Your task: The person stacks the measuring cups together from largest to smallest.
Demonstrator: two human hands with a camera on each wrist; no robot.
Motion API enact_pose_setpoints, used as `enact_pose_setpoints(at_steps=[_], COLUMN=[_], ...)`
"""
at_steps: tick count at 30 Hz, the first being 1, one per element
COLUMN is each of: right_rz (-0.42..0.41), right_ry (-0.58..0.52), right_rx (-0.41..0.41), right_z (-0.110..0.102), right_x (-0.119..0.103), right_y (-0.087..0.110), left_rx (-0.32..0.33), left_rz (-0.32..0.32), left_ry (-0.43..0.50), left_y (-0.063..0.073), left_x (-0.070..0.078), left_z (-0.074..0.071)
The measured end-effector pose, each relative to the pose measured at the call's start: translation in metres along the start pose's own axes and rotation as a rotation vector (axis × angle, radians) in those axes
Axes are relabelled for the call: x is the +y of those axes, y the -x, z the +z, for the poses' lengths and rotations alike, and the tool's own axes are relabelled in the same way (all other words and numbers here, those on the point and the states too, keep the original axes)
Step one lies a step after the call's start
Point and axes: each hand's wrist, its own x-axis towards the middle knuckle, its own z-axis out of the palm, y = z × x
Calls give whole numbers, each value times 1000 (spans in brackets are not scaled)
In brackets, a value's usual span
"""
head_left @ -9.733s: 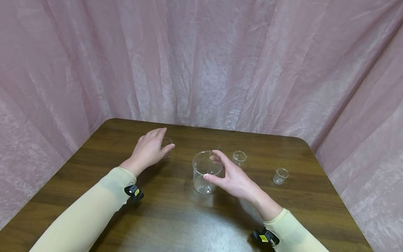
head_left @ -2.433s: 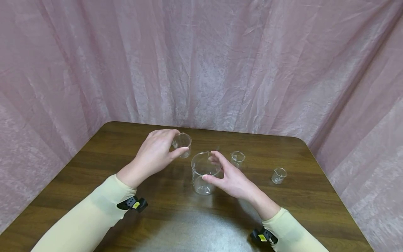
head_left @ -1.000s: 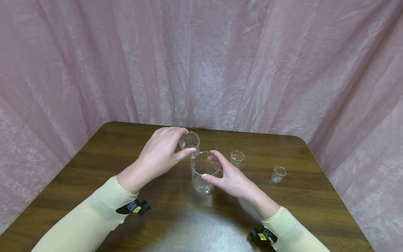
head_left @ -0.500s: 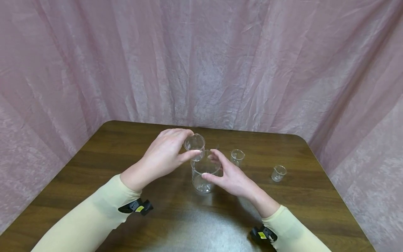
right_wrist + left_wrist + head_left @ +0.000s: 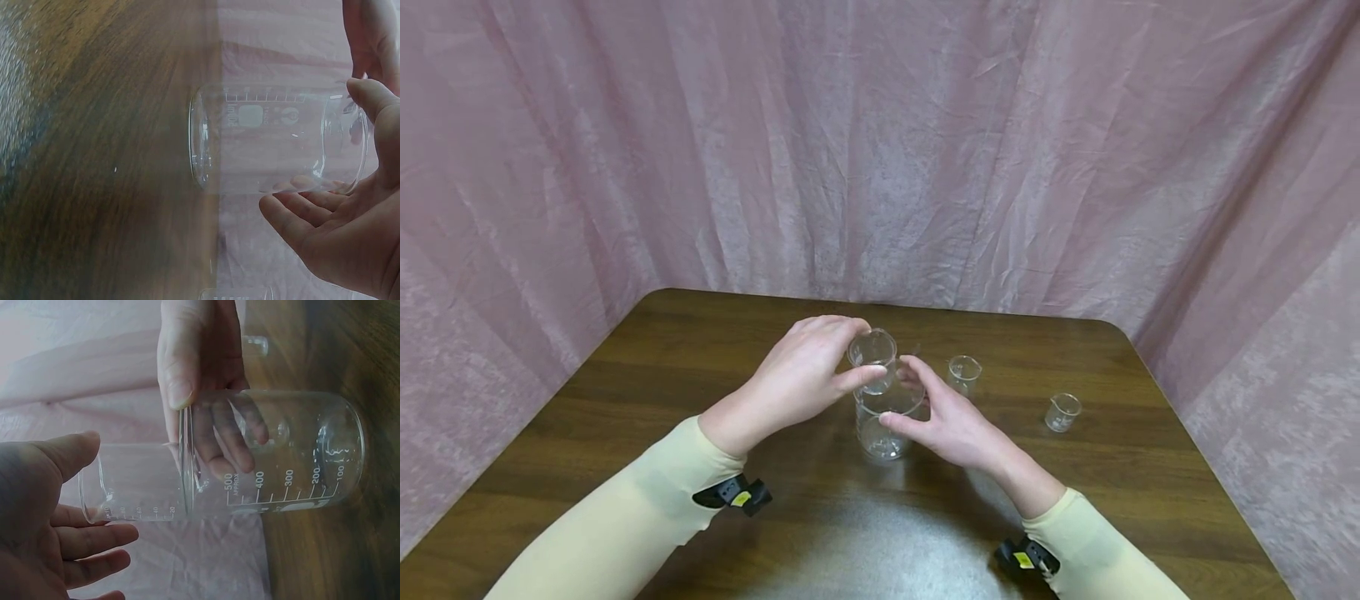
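Note:
In the head view my left hand (image 5: 808,367) holds a smaller glass beaker (image 5: 872,348) by its upper part, thumb on the near side. It is upright and overlaps the mouth of a large glass beaker (image 5: 880,437) standing on the table. Seen from the left wrist, the small beaker's base (image 5: 169,481) sits right at the large one's rim. My right hand (image 5: 958,425) grips the large beaker near its top, thumb in front and fingers behind. White graduations up to 500 mark the large beaker's wall (image 5: 281,453).
Two small beakers stand to the right of the large one: one nearby (image 5: 964,375) behind the right hand, the other (image 5: 1063,413) farther right. The brown wooden table (image 5: 1150,500) ends at a pink curtain (image 5: 880,150) at the back.
The left hand was by the smaller beaker on the left; it has since carried it rightward to over the large beaker, lowering it slightly over the last half second. The right hand has stayed put.

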Motion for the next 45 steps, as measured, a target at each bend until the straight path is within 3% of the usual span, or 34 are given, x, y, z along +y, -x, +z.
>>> enact_pose_setpoints(at_steps=[17,45], right_rz=[-19,-2], right_ry=[9,15], right_rx=[-4,-11], right_z=[0,-4], right_x=[2,2], right_y=[0,1], left_rx=[-71,-167], left_rz=[12,23], left_ry=[12,25], left_y=[1,2], left_x=[7,1], left_z=[8,27])
